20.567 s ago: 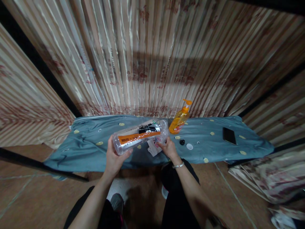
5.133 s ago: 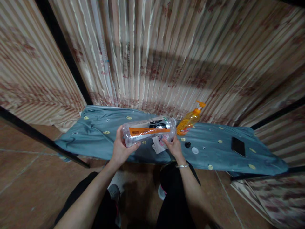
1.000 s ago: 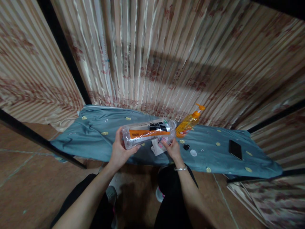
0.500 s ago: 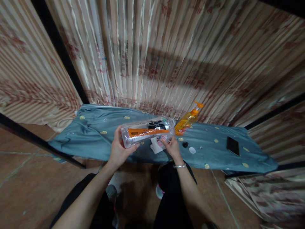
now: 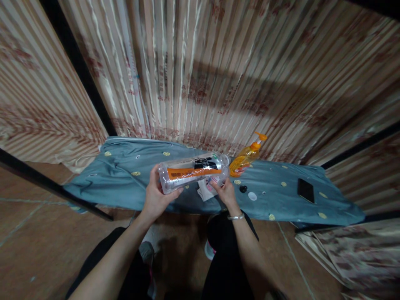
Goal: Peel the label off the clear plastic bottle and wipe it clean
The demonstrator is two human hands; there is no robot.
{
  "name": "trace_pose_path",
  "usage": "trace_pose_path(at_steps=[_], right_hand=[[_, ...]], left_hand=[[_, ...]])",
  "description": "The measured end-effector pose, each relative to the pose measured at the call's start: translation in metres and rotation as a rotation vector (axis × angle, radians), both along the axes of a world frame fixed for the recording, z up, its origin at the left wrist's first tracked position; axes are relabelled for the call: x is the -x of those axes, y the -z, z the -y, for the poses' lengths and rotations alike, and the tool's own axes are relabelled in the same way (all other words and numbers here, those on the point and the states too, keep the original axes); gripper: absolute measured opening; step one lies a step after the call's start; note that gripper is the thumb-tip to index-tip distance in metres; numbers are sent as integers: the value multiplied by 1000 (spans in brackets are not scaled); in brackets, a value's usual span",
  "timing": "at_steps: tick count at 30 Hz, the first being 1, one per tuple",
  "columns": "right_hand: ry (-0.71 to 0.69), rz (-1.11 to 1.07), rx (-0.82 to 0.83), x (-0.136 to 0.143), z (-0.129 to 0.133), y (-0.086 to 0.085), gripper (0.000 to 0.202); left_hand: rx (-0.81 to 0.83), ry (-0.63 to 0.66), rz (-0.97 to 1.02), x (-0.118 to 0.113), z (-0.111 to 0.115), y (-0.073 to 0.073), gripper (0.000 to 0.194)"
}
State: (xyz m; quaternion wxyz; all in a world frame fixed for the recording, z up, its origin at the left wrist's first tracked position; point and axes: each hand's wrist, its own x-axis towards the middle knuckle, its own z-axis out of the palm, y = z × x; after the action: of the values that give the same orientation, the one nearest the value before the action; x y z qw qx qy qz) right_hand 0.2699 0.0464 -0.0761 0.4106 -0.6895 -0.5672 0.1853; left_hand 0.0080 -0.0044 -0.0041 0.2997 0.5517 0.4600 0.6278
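Note:
A clear plastic bottle (image 5: 190,171) with an orange, silver and black label lies nearly level between my hands, its neck to the right. My left hand (image 5: 157,196) is wrapped round its base end. My right hand (image 5: 225,192), with a bracelet at the wrist, grips the bottle near its neck from below. Behind the neck end stands an orange pump bottle (image 5: 244,159) with yellow-orange liquid. A white printed packet or cloth (image 5: 206,190) shows under the held bottle. Right of my right hand lie a small black cap-like piece (image 5: 243,189) and a white disc (image 5: 252,196).
The blue-green cloth surface (image 5: 121,171) stretches across the view. A dark phone (image 5: 305,190) lies on its right part. Striped curtains (image 5: 200,83) hang behind. Black frame poles (image 5: 78,66) stand at the sides. My legs are below the near edge.

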Motion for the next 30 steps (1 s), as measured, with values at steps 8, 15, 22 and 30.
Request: trace_pose_path(at_steps=[8,15,22,30], right_hand=[[3,7,8,0,1,-2,49],[3,15,39,0,1,-2,52],[14,40,29,-1,0,1,47],[16,29,34,-2,-2,3,53]], left_hand=[[-7,1,20,-1,0,-1,87],[-7,18,23,-1,0,-1,86],[-3,-2,13,-1,1,-1,88],[-15,-27,-8,-1,2,-3,86]])
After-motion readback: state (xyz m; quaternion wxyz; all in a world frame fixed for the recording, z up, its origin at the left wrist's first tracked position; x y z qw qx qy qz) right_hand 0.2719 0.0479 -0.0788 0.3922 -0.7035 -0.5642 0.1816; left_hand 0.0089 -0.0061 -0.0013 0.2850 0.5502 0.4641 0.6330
